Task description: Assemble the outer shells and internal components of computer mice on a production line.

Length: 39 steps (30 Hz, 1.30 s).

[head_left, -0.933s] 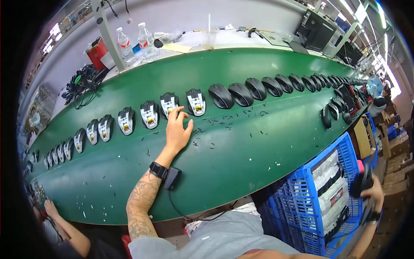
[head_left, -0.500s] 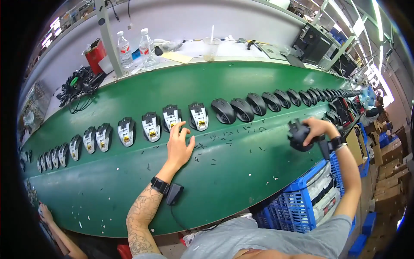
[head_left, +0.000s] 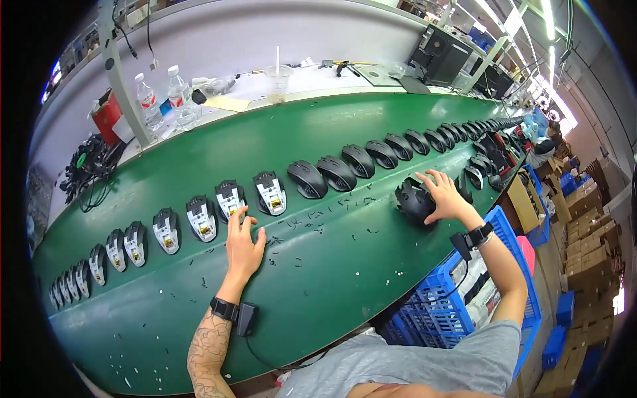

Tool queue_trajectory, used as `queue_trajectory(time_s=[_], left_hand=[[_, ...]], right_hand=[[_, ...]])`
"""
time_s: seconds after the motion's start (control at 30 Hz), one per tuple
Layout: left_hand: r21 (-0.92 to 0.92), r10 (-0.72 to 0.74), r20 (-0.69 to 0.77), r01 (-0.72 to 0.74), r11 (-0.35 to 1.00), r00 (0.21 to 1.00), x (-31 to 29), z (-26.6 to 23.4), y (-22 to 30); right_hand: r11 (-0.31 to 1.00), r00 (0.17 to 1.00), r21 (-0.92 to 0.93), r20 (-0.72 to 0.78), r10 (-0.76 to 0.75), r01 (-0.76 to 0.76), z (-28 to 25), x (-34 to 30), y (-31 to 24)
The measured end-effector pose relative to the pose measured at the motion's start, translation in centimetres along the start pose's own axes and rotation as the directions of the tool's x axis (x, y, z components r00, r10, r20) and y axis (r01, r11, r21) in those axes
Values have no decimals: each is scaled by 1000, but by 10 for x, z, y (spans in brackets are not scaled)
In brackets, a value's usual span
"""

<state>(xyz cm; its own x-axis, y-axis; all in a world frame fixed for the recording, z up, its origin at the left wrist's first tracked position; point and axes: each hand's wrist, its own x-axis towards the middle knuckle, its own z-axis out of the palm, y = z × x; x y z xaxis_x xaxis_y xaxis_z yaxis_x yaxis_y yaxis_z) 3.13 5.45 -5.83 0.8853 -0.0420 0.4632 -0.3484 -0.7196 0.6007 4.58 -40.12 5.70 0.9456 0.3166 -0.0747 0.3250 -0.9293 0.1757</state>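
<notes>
A row of computer mice crosses the green bench. Those on the left lack top covers and show white insides, like the coverless mouse (head_left: 230, 198); those on the right, like the black mouse (head_left: 307, 179), have dark covers. My left hand (head_left: 244, 247) is open, its fingertips at the near end of that coverless mouse, perhaps touching it. My right hand (head_left: 450, 199) spreads its fingers and thumb beside black mouse covers (head_left: 415, 201) low over the bench; whether it still touches them is unclear. Another black piece (head_left: 464, 188) shows behind this hand. Both wrists wear black bands.
Small black strips (head_left: 312, 219) litter the bench middle. A blue crate (head_left: 441, 302) stands by the near right edge. Bottles (head_left: 178, 93), a plastic cup (head_left: 279, 83) and tangled black cables (head_left: 89, 169) sit along the back. More black mouse parts (head_left: 481, 162) lie at the right.
The view has shifted, so the row appears lower and further left. My right hand has lowered the black covers towards the bench and opened its fingers. My left hand stays by the coverless mouse.
</notes>
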Motion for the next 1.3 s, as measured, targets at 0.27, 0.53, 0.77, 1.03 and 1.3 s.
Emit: queue_trajectory(time_s=[0.27, 0.53, 0.77, 1.03, 1.3], left_hand=[[0, 9, 20, -9, 1000, 1000, 1, 1, 2], [22, 52, -9, -52, 998, 999, -2, 1, -1], [-16, 62, -30, -62, 998, 998, -2, -2, 0], [-66, 151, -58, -155, 986, 987, -4, -4, 3], [-100, 190, -15, -191, 977, 982, -8, -9, 5]], right_hand=[[999, 994, 44, -113, 12, -7, 28, -3, -39], [996, 979, -87, -204, 6, -24, 53, 14, -67], [999, 960, 7, -277, 39, -38, 53, 11, -87], [965, 958, 252, -254, 133, -67, 42, 8, -116], [976, 976, 207, -192, 106, -66, 39, 5, -130]])
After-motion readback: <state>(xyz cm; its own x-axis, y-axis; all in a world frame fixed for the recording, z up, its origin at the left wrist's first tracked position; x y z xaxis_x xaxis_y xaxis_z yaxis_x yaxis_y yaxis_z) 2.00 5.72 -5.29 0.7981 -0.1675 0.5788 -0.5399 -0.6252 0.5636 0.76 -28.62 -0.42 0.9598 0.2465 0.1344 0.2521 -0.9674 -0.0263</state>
